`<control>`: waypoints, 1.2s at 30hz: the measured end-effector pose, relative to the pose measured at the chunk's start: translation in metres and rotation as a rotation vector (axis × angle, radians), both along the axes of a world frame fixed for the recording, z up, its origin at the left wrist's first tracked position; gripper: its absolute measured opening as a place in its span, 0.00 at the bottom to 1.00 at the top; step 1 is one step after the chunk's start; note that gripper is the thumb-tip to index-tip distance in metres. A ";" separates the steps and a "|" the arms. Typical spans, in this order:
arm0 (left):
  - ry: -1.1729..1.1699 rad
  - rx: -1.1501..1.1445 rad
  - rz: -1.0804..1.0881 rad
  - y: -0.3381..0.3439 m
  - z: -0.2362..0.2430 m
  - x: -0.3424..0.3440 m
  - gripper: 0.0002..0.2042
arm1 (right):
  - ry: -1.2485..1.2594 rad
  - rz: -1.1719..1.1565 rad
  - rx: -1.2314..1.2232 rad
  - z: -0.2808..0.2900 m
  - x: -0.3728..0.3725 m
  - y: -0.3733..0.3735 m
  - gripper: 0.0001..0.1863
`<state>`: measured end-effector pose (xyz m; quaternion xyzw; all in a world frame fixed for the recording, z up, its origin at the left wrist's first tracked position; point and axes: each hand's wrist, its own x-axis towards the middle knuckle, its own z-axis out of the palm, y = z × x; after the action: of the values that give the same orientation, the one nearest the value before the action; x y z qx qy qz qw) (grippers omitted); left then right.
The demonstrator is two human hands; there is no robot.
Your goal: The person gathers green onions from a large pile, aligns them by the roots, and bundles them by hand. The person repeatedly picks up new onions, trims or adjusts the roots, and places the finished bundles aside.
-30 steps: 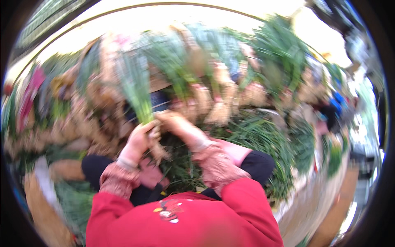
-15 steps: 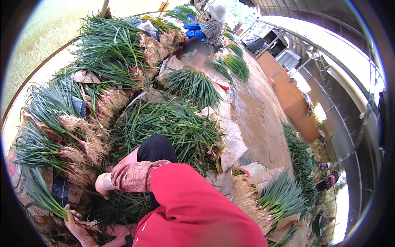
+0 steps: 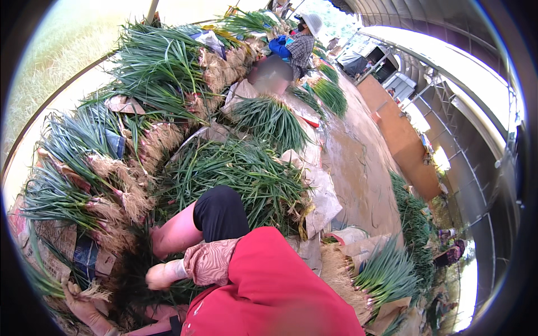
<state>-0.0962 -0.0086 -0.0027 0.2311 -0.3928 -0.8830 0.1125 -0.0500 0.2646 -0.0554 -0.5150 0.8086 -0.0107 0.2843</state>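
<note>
Low at the left edge, my left hand (image 3: 83, 309) is closed round a small bunch of green onions (image 3: 47, 284). Its leaves point up and left, and its pale roots stick out beside my fingers. My right hand (image 3: 161, 275), below a patterned sleeve (image 3: 212, 261), is rounded and curled over dark leaves beside my bent knee (image 3: 221, 213). Whatever lies in its fingers is hidden. Tied bundles of green onions (image 3: 115, 182) with shaggy roots lie just beyond both hands. A loose heap of green onions (image 3: 241, 176) spreads past my knee.
Larger stacks of green onions (image 3: 157, 64) rise at the far left. A person in a pale hat (image 3: 300, 45) sits among bundles farther off. More bundles (image 3: 386, 274) lie at my right, beside the wet brown floor (image 3: 358, 162). Metal framing (image 3: 454, 134) runs along the right side.
My left hand and its bunch have moved lower and left. My right hand has shifted right and slightly down in the picture. The whole view has turned a little.
</note>
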 end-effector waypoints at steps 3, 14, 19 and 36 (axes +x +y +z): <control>-0.002 0.137 -0.091 -0.004 0.012 0.003 0.17 | -0.274 -0.373 -0.065 0.005 -0.036 0.025 0.12; 0.018 0.359 -0.378 0.022 -0.029 0.005 0.18 | 0.182 -1.090 -0.411 0.005 -0.233 -0.027 0.14; -0.036 0.325 -0.389 0.033 -0.032 0.006 0.18 | 0.213 -0.925 -0.286 0.056 -0.235 -0.007 0.11; -0.151 0.348 -0.604 0.073 -0.055 0.025 0.13 | -1.244 -1.053 -0.287 0.091 -0.075 0.006 0.25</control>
<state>-0.0715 0.0647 -0.0579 0.1850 -0.2942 -0.9105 -0.2240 -0.1250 0.2703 0.0358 -0.0001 0.6297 -0.5288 0.5691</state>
